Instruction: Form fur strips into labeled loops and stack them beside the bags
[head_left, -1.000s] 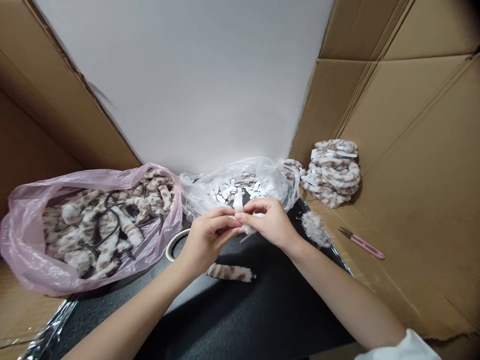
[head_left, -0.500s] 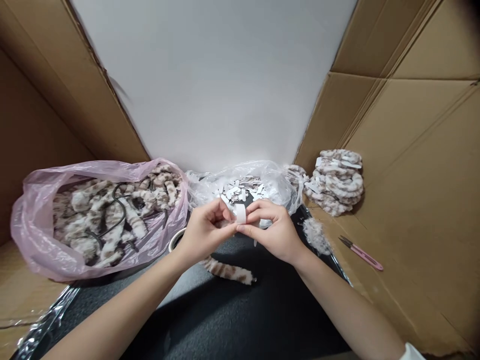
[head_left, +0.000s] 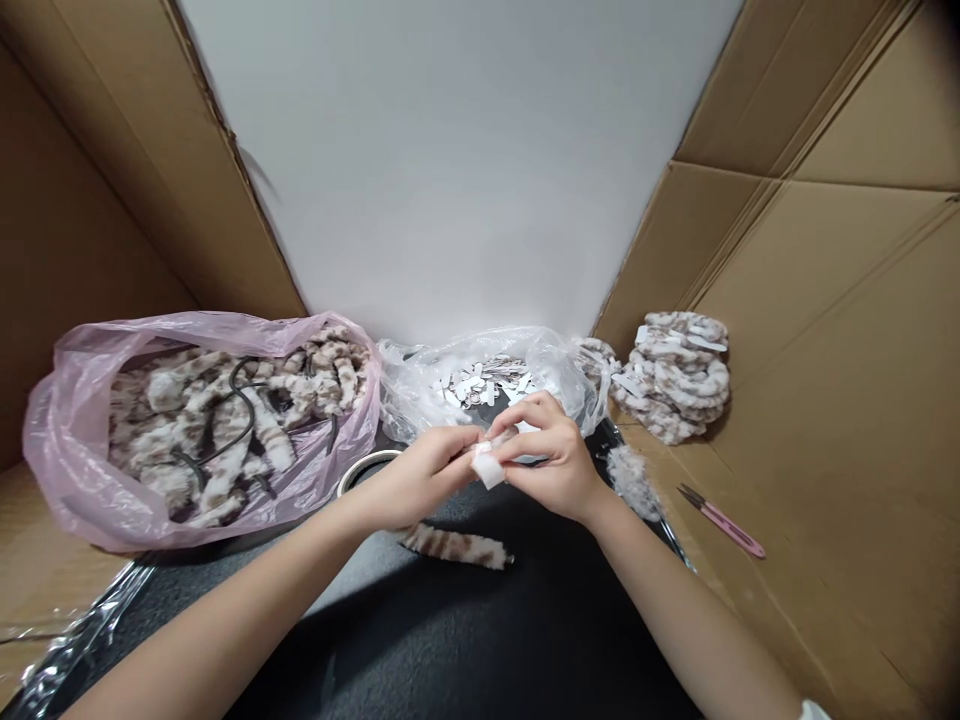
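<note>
My left hand [head_left: 431, 475] is closed, its thumb and fingers pinching at a small white strip [head_left: 489, 470]. On the other side my right hand [head_left: 551, 455] is closed too, with thumb and fingertips on the same strip. The strip looks like tape or a paper label, and its free end hangs down between the hands. A bit of brownish-white fur shows behind it among the right fingers. Below the hands, a furry spotted strip [head_left: 461, 547] with a dark tip lies on the black surface; its other end is hidden behind my left hand and wrist.
A pink plastic bag [head_left: 67, 440] full of furry strips lies left. Behind the hands, a clear bag [head_left: 409, 395] carries many white tags [head_left: 480, 385]. Right are bundled furry strips [head_left: 675, 375], a fluff clump [head_left: 632, 480] and pink thread snips [head_left: 724, 522]. A tape roll [head_left: 367, 462] sits left of centre.
The white strip, upright and curved before, now tilts downward between the fingers. My right fingers have shifted over it, and the left fingers have closed in more tightly.
</note>
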